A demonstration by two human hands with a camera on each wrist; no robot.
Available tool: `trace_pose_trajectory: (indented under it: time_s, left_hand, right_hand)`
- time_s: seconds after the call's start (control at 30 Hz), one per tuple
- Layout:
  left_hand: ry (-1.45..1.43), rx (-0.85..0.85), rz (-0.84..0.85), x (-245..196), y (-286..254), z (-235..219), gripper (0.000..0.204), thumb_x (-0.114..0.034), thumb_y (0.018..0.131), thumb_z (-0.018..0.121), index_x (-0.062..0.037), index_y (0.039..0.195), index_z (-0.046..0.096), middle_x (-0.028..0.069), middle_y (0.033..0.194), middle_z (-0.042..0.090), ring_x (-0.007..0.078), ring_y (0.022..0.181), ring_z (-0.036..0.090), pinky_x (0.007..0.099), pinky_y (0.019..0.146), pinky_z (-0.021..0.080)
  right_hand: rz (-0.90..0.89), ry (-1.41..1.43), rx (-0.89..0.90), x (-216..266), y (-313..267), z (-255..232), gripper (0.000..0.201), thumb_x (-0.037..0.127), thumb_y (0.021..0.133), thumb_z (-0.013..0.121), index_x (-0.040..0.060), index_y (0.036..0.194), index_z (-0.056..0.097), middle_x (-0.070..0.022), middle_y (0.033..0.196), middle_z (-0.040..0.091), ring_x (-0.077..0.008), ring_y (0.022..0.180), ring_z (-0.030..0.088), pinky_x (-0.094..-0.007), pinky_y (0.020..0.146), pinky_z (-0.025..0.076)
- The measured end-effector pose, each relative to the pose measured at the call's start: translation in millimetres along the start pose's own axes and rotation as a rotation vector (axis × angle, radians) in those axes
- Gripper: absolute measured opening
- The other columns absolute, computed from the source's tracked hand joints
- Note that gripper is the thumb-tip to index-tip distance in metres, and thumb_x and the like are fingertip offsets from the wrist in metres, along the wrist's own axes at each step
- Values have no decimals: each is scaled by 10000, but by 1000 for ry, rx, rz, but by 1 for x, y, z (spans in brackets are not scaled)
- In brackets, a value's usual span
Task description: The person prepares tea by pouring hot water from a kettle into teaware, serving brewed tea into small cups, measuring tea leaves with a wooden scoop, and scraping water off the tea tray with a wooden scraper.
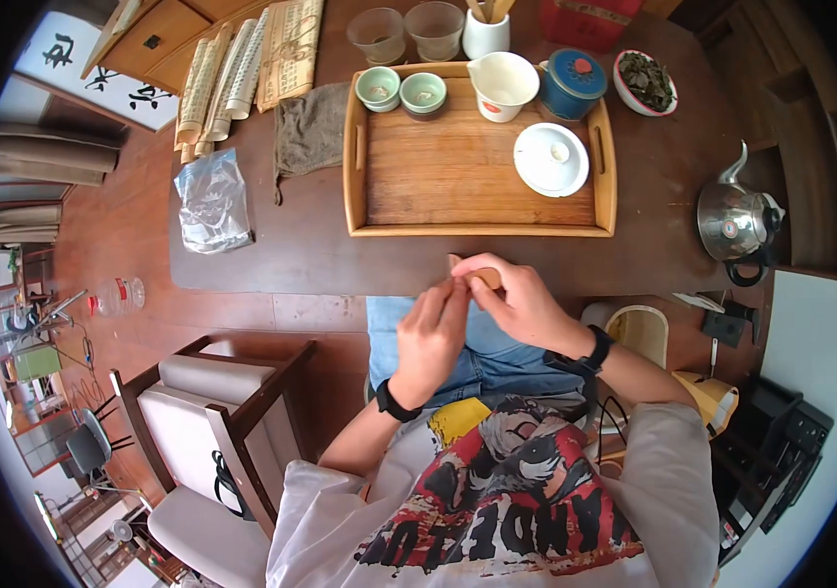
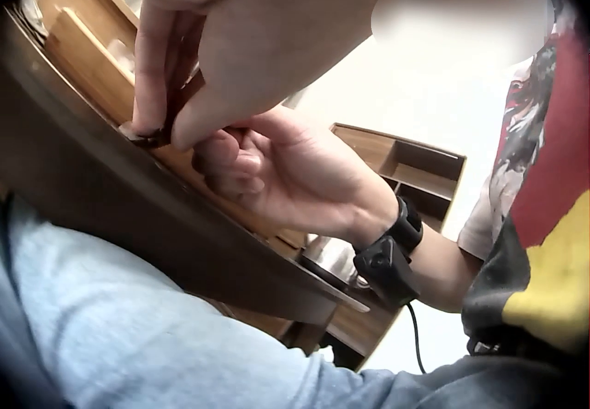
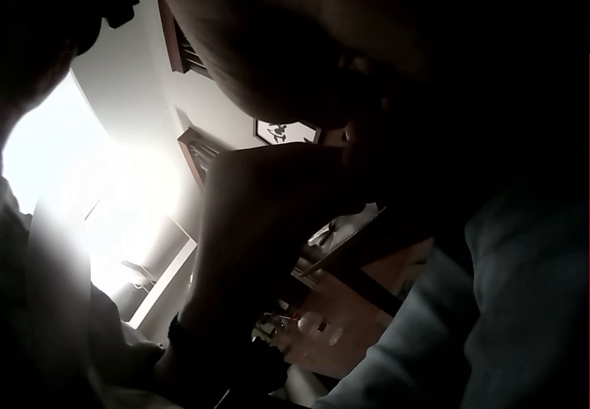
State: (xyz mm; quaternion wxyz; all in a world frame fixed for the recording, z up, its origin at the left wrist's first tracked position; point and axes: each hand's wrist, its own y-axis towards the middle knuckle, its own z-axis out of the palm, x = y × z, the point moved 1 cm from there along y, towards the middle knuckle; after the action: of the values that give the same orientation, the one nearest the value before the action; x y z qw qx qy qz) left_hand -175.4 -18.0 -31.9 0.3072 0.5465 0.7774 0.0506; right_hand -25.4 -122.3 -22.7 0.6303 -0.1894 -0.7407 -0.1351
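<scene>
My left hand (image 1: 430, 333) and right hand (image 1: 526, 304) meet at the table's front edge, above the lap. Between their fingertips they pinch a small brown piece (image 1: 486, 278), mostly covered by the fingers; I cannot tell its kind. In the left wrist view, the left thumb and fingers close on its dark edge, with the right hand (image 2: 286, 174) curled just behind. Dark shadow hides the fingertips in the right wrist view. Beyond the hands lies a wooden tray (image 1: 477, 232), carrying a white lidded bowl (image 1: 544, 176), a white pitcher (image 1: 503, 88) and green cups (image 1: 423, 93).
A blue tin (image 1: 572, 88) stands at the tray's back right corner. Dried leaves fill a bowl (image 1: 645, 82) beyond it. To the right is a steel kettle (image 1: 727, 220). A plastic bag (image 1: 213, 204), grey cloth (image 1: 311, 127) and paper scrolls (image 1: 242, 78) lie left.
</scene>
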Motion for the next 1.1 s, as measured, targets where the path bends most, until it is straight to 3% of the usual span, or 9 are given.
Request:
trace_pose_trajectory:
  time_s: [0.17,0.33,0.53,0.7,0.8,0.87,0.93,0.97,1.1]
  left_hand:
    - [-134,57,63,-52,17,36,309,0,881,797,27,1186,761,101,1062,713,259,848,749,375,697,623]
    - [-211,145,142,-95,30,70,352,1,876,772,49,1223,740,120,1077,694,271,886,747,387,712,630]
    - [-231,189,164,-120,38,88,312,5,886,746,52,1194,720,126,1074,678,280,919,739,396,755,640]
    - [-301,175,134,-115,45,80,306,5,903,753,56,1204,728,141,1101,700,301,940,740,411,795,638]
    - [-426,99,130,-106,54,53,321,15,909,792,50,1225,752,158,1164,737,325,979,754,418,824,638]
    - [-487,-52,72,-93,61,34,336,36,904,826,31,1237,780,168,1218,760,335,1015,768,413,861,637]
    - [-461,-79,-5,-74,59,11,317,78,903,819,17,1214,808,162,1184,785,315,1023,783,387,871,635]
    - [-452,-84,-27,-62,56,4,323,88,901,814,15,1215,809,163,1180,788,312,1020,783,381,871,633]
    - [-385,-142,-97,-21,43,-25,331,97,895,807,11,1215,810,171,1198,786,310,1028,778,377,885,626]
  right_hand:
    - [57,-58,-64,-3,-39,-61,217,58,1121,591,24,1305,702,-49,877,712,-96,732,628,-293,689,542]
    - [191,-114,-100,0,-71,-113,211,28,1113,577,10,1281,702,-99,957,772,-110,769,680,-310,744,574]
    - [254,-97,-125,-6,-87,-139,220,28,1116,565,2,1276,714,-58,936,761,-86,739,635,-292,718,551]
    - [209,-139,-107,4,-81,-143,214,53,1128,576,5,1280,720,-47,866,704,-63,740,619,-276,692,529]
    - [194,-59,-157,20,-75,-144,216,78,1144,581,-2,1285,723,-18,837,670,-50,758,613,-251,686,507]
    - [181,21,-221,30,-65,-146,220,91,1151,581,-7,1287,724,-1,830,656,-44,766,608,-238,686,494]
    - [126,17,-238,36,-55,-150,269,176,1164,571,9,1294,737,25,808,664,-31,705,579,-201,627,428]
    - [161,99,-238,40,-49,-149,221,124,1154,601,-13,1270,731,18,847,661,-39,769,604,-220,684,485]
    - [68,10,-202,45,-12,-97,194,153,1124,667,1,1201,760,-8,916,751,-50,754,645,-230,665,525]
